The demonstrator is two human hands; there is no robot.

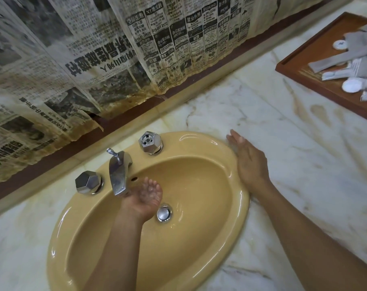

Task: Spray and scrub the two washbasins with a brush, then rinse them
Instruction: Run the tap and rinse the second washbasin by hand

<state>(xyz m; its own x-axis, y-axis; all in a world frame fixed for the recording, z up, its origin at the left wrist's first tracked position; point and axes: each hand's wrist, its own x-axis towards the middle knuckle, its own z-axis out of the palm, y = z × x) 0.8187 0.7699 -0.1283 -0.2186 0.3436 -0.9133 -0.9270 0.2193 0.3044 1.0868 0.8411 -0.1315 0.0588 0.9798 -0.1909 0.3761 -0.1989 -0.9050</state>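
Note:
A yellow oval washbasin [199, 238] is set into a marble counter, and its surface looks wet. My left hand [143, 199] is cupped palm up under the chrome faucet spout [118, 175], with water in the palm. My right hand [248, 162] lies flat with straight fingers on the basin's right rim and the counter beside it. Two faceted chrome knobs flank the spout, the left knob [88, 182] and the right knob [150, 142]. The chrome drain plug [163, 213] sits just right of my left wrist. No brush or spray bottle is in view.
The marble counter [304, 143] stretches right and toward me. A wooden tray [300, 72] with grey sachets and white caps stands at the back right. Stained newspaper [94, 59] covers the wall behind the basin.

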